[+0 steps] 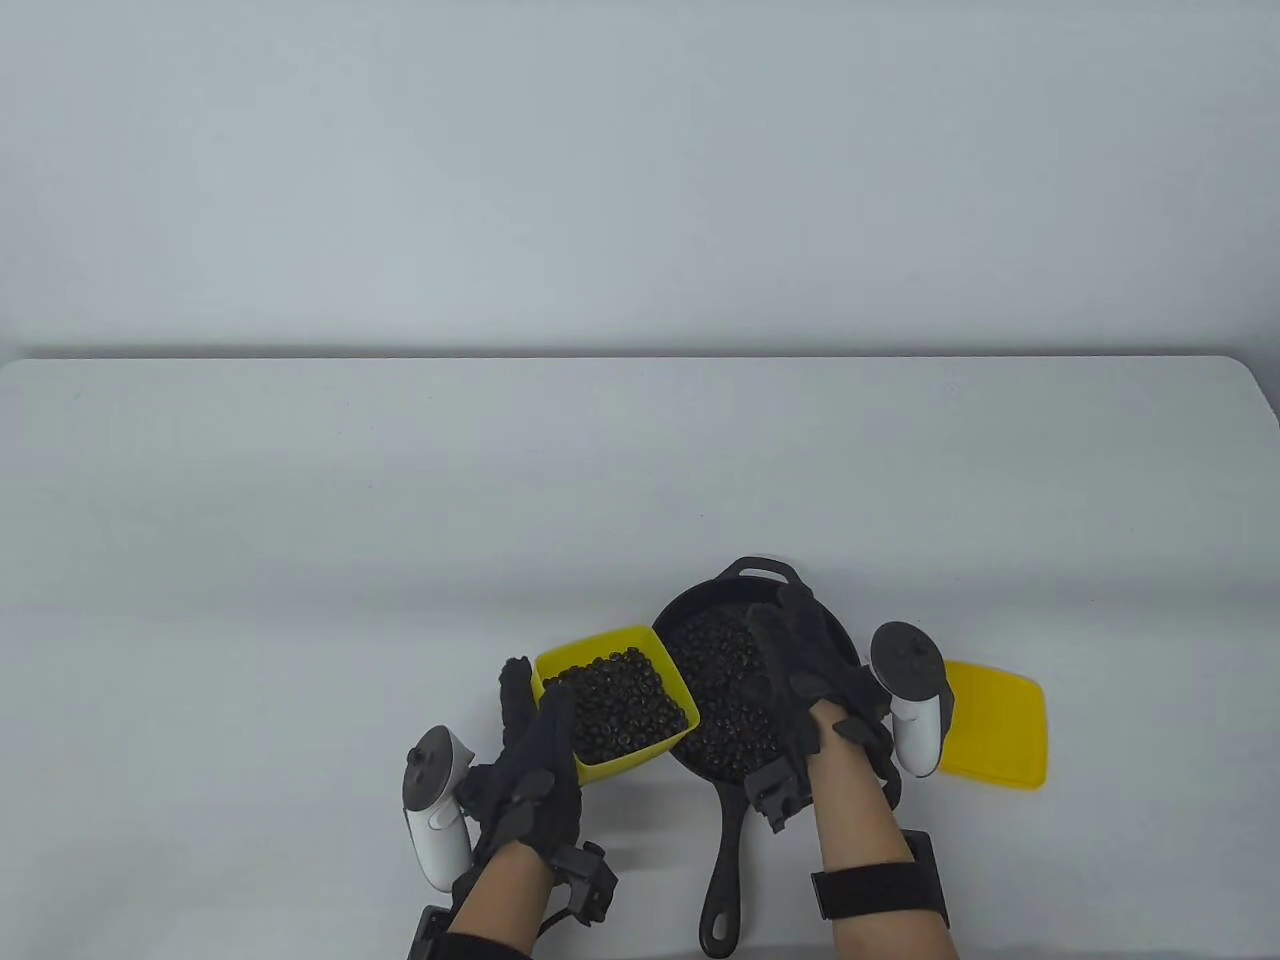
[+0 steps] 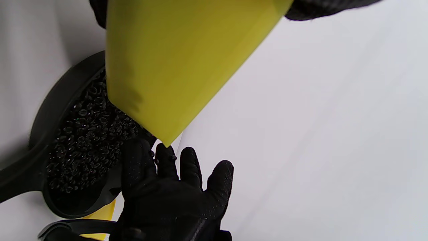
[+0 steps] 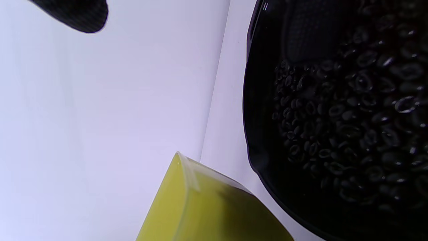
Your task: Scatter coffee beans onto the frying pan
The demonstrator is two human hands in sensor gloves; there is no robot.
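Observation:
A black frying pan (image 1: pixel 727 850) sits near the table's front edge, its handle toward me, with many coffee beans (image 1: pixel 725 690) in it. My left hand (image 1: pixel 530 725) grips a yellow container (image 1: pixel 600 650) full of coffee beans (image 1: pixel 625 705) by its left side, at the pan's left rim. In the left wrist view the container (image 2: pixel 174 67) hangs above the pan (image 2: pixel 50 100). My right hand (image 1: pixel 795 640) lies open over the pan's right half, fingers stretched out and holding nothing. The right wrist view shows beans (image 3: pixel 351 127) in the pan and the container's corner (image 3: pixel 207 207).
A yellow lid (image 1: pixel 995 725) lies flat on the table just right of the pan and my right hand. The white table (image 1: pixel 400 500) stretches far behind and to both sides.

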